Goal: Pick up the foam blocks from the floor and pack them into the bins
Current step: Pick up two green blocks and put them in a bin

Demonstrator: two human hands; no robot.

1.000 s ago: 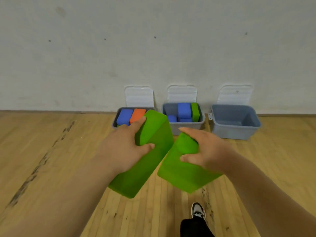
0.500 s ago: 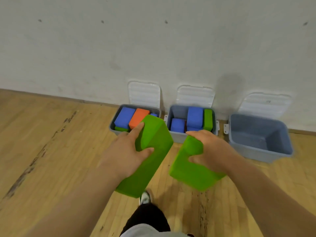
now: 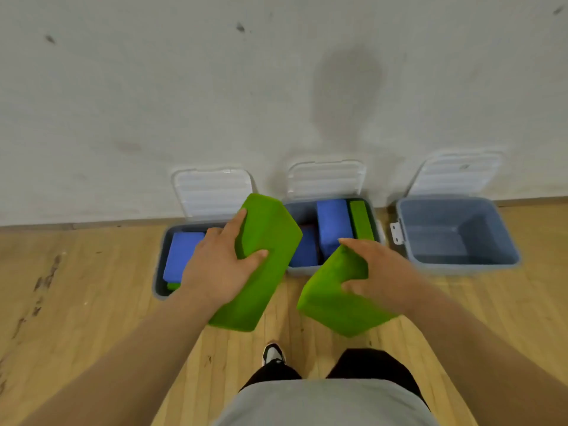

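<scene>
Over the wooden floor [image 3: 92,302], the grey plastic left bin [image 3: 160,265] holds a blue block [image 3: 184,256]; your left hand [image 3: 215,269] wraps its fingers round the spongy green left slab [image 3: 270,256]. The middle bin [image 3: 304,269] carries blue blocks [image 3: 333,229] and a green one [image 3: 361,224]. Your right hand [image 3: 384,272] clasps the right slab [image 3: 329,299] aloft, near the right bin [image 3: 461,265].

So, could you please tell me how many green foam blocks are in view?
4: the left-held block, the right-held block, an upright block in the middle bin, and a green sliver in the left bin. More may be hidden beneath.
</scene>
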